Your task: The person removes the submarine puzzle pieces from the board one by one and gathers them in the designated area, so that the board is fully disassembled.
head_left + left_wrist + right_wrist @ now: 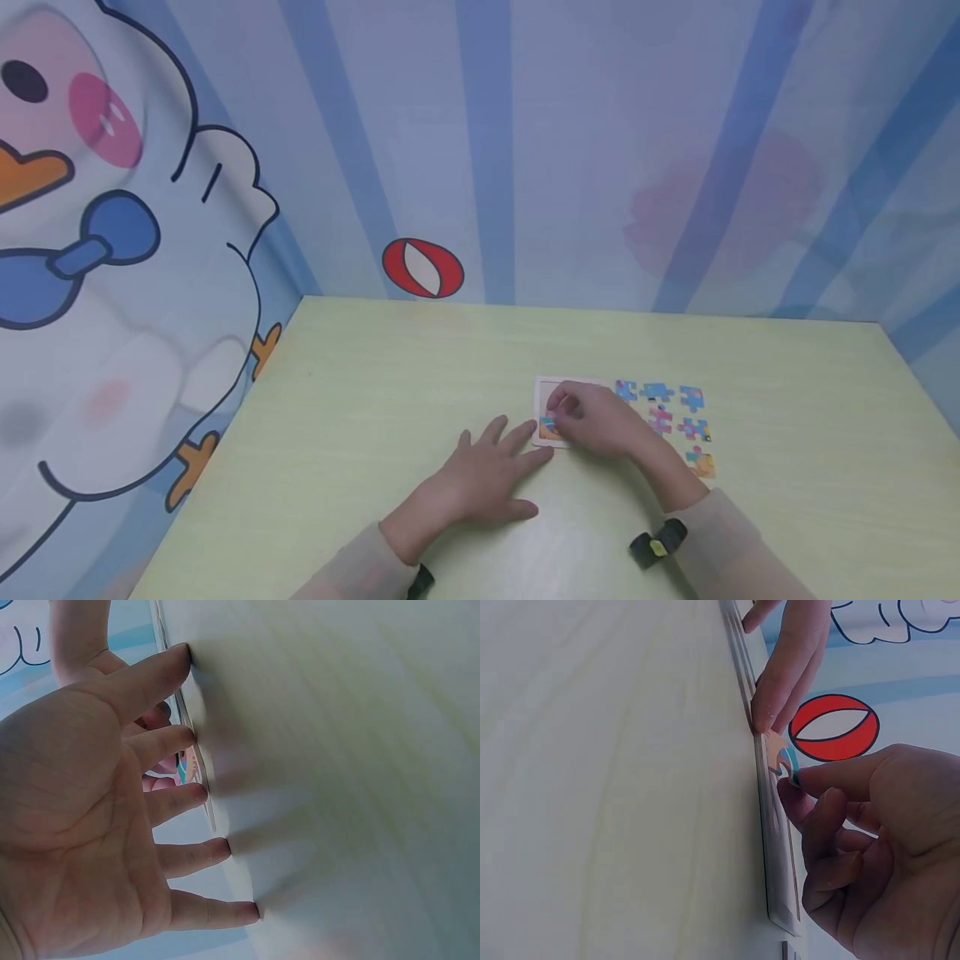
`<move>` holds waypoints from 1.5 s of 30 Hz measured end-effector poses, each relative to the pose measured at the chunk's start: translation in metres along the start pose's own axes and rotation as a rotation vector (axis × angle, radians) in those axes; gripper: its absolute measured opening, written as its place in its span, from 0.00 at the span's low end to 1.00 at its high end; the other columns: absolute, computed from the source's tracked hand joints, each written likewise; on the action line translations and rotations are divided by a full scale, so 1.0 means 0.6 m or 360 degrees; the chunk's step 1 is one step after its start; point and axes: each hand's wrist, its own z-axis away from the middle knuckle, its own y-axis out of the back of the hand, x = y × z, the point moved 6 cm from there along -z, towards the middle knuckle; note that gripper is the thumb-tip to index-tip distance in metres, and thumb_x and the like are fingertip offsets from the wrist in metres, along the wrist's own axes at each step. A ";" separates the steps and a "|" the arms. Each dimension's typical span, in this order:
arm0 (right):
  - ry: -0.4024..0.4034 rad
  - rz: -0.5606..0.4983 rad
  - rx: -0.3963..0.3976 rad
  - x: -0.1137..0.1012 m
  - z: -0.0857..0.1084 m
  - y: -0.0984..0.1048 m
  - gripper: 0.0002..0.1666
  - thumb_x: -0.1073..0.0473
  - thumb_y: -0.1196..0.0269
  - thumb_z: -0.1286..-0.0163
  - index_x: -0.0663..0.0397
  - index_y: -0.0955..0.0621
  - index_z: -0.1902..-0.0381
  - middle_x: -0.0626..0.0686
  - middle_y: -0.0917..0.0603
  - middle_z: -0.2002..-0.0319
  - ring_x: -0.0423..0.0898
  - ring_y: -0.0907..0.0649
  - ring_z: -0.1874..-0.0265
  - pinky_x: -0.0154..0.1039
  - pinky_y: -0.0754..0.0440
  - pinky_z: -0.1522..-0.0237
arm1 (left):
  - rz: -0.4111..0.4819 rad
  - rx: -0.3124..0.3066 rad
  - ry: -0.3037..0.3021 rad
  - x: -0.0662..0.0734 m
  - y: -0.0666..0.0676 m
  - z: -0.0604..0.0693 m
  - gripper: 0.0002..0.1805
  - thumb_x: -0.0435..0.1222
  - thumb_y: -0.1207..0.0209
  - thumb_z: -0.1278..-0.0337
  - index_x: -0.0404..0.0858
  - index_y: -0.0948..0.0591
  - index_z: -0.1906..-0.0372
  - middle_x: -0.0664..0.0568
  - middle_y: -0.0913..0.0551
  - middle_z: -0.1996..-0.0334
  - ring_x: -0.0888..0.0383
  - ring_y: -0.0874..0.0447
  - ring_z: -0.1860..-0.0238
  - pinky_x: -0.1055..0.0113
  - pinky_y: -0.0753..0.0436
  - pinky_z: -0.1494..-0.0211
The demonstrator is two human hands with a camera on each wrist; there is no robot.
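Observation:
A shallow white puzzle tray (pixel 537 408) lies on the table, with an orange and teal puzzle piece (pixel 548 428) at its lower left corner. My right hand (pixel 597 419) is over the tray. In the right wrist view its thumb and a finger pinch the teal edge of the puzzle piece (pixel 775 754), while the other fingers curl inward. My left hand (pixel 483 481) is spread flat-fingered at the tray's left side, fingertips touching its edge and the tabletop. The right hand hides much of the tray's inside.
Several loose puzzle pieces (pixel 692 398) lie in rough rows on the table (pixel 375 400) right of the tray, some partly behind the right hand and forearm. A printed cloth backdrop (pixel 585 167) rises behind the table and on its left.

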 end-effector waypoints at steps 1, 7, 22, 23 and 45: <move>-0.0007 -0.0008 0.0000 0.001 0.001 0.000 0.05 0.60 0.37 0.27 0.46 0.17 0.55 0.48 0.14 0.60 0.46 0.16 0.60 0.52 0.18 0.54 | 0.0003 -0.0001 -0.0001 0.000 0.000 0.000 0.40 0.62 0.40 0.33 0.62 0.37 0.19 0.54 0.46 0.17 0.39 0.47 0.20 0.29 0.32 0.33; -0.0051 -0.0042 0.0010 0.008 0.011 0.014 0.06 0.58 0.37 0.26 0.46 0.16 0.54 0.48 0.14 0.59 0.47 0.16 0.59 0.51 0.18 0.54 | 0.0025 -0.0021 -0.0003 -0.001 -0.001 0.000 0.41 0.62 0.40 0.33 0.61 0.37 0.19 0.54 0.47 0.17 0.39 0.48 0.20 0.29 0.33 0.33; -0.0124 -0.0131 0.0018 0.038 0.060 0.059 0.08 0.58 0.36 0.25 0.51 0.17 0.52 0.50 0.16 0.60 0.48 0.19 0.68 0.45 0.20 0.69 | 0.0035 -0.0029 0.0015 0.000 0.000 -0.001 0.41 0.62 0.39 0.34 0.62 0.37 0.19 0.54 0.47 0.17 0.39 0.48 0.20 0.29 0.33 0.33; -0.0127 -0.0142 0.0021 0.041 0.063 0.062 0.07 0.58 0.36 0.25 0.51 0.17 0.52 0.50 0.16 0.60 0.48 0.19 0.68 0.45 0.20 0.70 | 0.0032 -0.0028 0.0016 0.000 0.000 -0.001 0.41 0.62 0.39 0.34 0.62 0.37 0.19 0.54 0.47 0.17 0.39 0.48 0.20 0.29 0.33 0.33; -0.0045 0.0004 0.0076 0.087 0.107 0.084 0.05 0.63 0.35 0.29 0.50 0.14 0.57 0.46 0.18 0.65 0.44 0.22 0.65 0.42 0.23 0.61 | 0.0039 -0.0026 0.0022 0.001 -0.002 -0.002 0.41 0.62 0.39 0.33 0.62 0.38 0.19 0.55 0.47 0.17 0.40 0.49 0.20 0.29 0.34 0.32</move>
